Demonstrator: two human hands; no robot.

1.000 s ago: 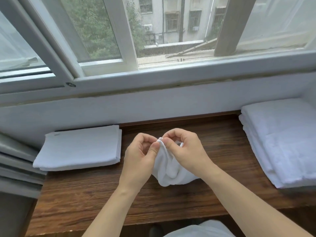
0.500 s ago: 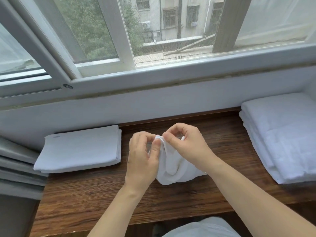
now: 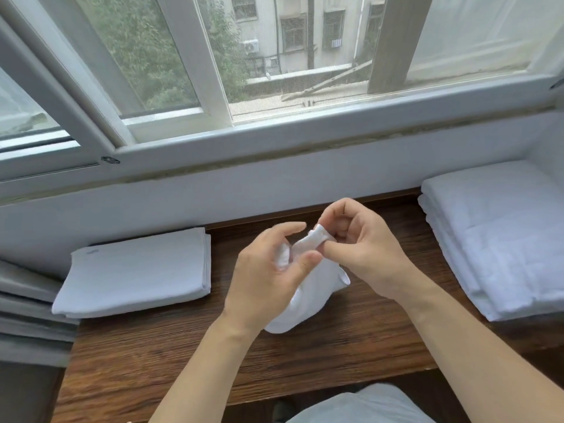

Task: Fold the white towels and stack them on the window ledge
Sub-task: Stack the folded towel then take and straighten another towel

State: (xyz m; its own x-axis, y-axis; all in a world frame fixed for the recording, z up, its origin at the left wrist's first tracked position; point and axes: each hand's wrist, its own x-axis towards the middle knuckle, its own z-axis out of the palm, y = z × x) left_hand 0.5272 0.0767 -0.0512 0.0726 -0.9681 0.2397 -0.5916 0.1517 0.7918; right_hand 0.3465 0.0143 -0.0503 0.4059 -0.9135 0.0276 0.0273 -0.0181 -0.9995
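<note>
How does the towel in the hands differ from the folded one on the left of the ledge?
The held towel is bunched and unfolded; the left folded towel is a flat, neat rectangle. The held towel hangs from the right hand, which pinches its top, with the left hand in front of it, and its lower end reaches the wooden ledge; the left folded towel lies untouched against the wall. Both are white.

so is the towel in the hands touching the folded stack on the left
Apart. The head view shows bare wooden ledge between the held towel and the left folded stack.
</note>
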